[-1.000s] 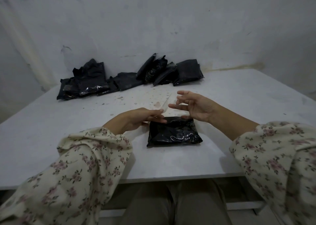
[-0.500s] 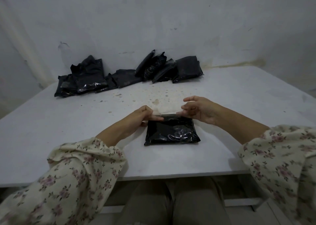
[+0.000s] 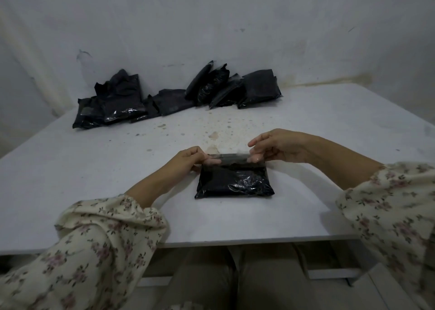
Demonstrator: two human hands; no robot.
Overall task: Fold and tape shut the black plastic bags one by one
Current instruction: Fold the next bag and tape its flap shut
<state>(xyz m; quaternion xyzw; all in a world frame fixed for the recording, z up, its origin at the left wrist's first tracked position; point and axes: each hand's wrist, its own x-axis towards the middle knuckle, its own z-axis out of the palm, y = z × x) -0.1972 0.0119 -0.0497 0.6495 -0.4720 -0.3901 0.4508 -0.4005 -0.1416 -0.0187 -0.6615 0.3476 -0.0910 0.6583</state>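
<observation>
Holding a strip of clear tape (image 3: 233, 157) taut along the far, folded edge of the black bag (image 3: 235, 180), pinched at its left end by the left hand (image 3: 193, 161) and at its right end by thumb and finger of the right hand (image 3: 277, 148), other fingers loosely fanned. Lying flat on the table (image 3: 94, 180), long axis left to right, parallel to the tape, just nearer than both hands, each equally close to its own corner. Probably calling for an even lowering and a press along the fold; whether already stuck, cannot tell.
</observation>
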